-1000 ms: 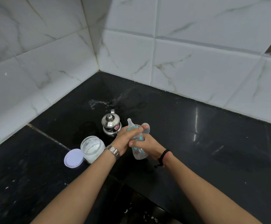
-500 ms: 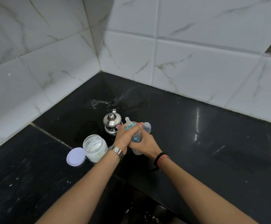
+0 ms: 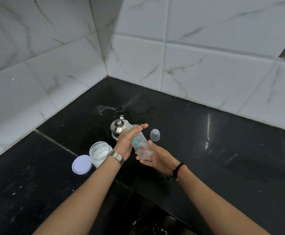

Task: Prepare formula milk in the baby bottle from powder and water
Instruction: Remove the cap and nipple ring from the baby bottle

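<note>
The baby bottle point(image 3: 140, 146) is held between both hands above the black counter point(image 3: 223, 150), tilted so its teat end points up and away toward the steel pot point(image 3: 118, 128) and its base sits toward the person. It is clear plastic with teal and red prints, and its teal collar shows just under the left hand's fingers. The left hand point(image 3: 126, 143) lies over the bottle's upper part, fingers fairly straight and together, laid across the collar with the tips reaching past it. The right hand point(image 3: 157, 158) cups the bottle's base from below, thumb up along the side and fingers curled around the bottom. Just right of the bottle, a clear dome-shaped cap point(image 3: 155, 135) stands alone on the counter, apart from both hands. The steel pot stands just behind the bottle, its knobbed lid on. Left of the bottle sits an open jar point(image 3: 100, 154) with white powder inside, and a pale lilac lid point(image 3: 82, 164) lies flat beside the jar on its far-left side, touching it or nearly so. A metal watch point(image 3: 117, 157) is on the left wrist and a dark bracelet point(image 3: 179, 168) on the right. White marbled tiles point(image 3: 206, 56) form the corner behind the pot.
</note>
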